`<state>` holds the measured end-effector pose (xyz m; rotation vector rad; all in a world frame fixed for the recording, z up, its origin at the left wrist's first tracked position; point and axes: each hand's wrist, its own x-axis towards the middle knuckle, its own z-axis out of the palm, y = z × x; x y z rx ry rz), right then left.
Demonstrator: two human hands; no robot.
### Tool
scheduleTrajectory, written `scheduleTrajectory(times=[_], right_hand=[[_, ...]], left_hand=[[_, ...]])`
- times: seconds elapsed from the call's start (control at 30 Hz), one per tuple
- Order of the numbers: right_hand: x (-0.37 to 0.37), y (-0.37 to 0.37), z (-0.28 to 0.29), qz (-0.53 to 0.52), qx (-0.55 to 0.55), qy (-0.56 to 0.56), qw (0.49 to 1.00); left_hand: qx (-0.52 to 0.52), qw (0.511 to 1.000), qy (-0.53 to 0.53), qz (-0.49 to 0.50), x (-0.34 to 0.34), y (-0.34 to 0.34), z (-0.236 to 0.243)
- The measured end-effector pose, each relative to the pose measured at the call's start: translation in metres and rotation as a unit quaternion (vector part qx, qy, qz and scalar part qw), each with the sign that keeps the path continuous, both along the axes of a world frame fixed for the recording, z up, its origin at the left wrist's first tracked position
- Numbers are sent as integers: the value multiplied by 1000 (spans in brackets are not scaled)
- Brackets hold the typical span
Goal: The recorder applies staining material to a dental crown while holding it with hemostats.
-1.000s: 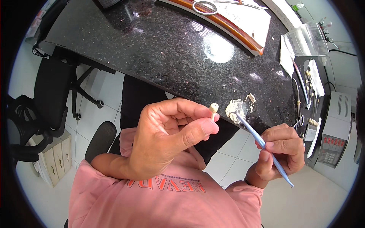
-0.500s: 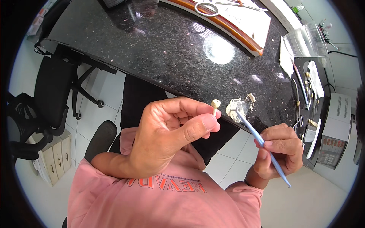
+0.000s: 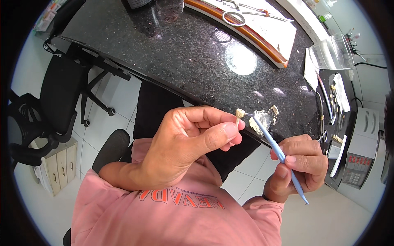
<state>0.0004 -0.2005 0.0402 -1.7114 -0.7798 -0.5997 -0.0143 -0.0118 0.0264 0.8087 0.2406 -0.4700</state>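
My left hand (image 3: pixel 193 147) pinches the thin stem of a small cream tooth-shaped piece (image 3: pixel 240 112) between thumb and forefinger, its crown upward. Held like a pen, a light-blue double-ended dental spatula (image 3: pixel 279 152) lies in my right hand (image 3: pixel 303 164). Its bent dark tip reaches the side of the tooth piece and appears to touch it. Just behind, near the counter's front edge, sits a smear of cream paste (image 3: pixel 255 126) with a clear, shiny patch. A crumbly bit of paste (image 3: pixel 274 109) lies beside it.
On the black speckled counter (image 3: pixel 176 61), an orange-brown-edged slab (image 3: pixel 254 39) carries a ring-handled metal tool (image 3: pixel 234 18). A clear plastic tub (image 3: pixel 331 52), slender tools, small tooth-like pieces and a grey machine (image 3: pixel 363 145) line the right. A black chair (image 3: pixel 61 86) stands left.
The spatula's tip has lifted out of the paste and moved left to the tooth piece. My left hand still holds the piece, slightly farther right in view. The whole view has shifted a little.
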Motion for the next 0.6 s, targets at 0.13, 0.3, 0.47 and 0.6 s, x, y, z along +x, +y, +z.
scheduleTrajectory(times=[0.13, 0.3, 0.47, 0.6], right_hand=[[-1, -1, 0, -5, -11, 5, 1000], [-1, -2, 0, -1, -4, 2, 1000], [-1, -1, 1, 6, -1, 3, 1000], [-2, -1, 1, 6, -8, 10, 1000]], left_hand=[[3, 1000, -8, -4, 1, 1, 0], [-5, 1000, -3, -1, 0, 0, -1], [2, 1000, -11, -5, 1, 0, -2], [-1, 1000, -9, 1, 0, 1, -2]])
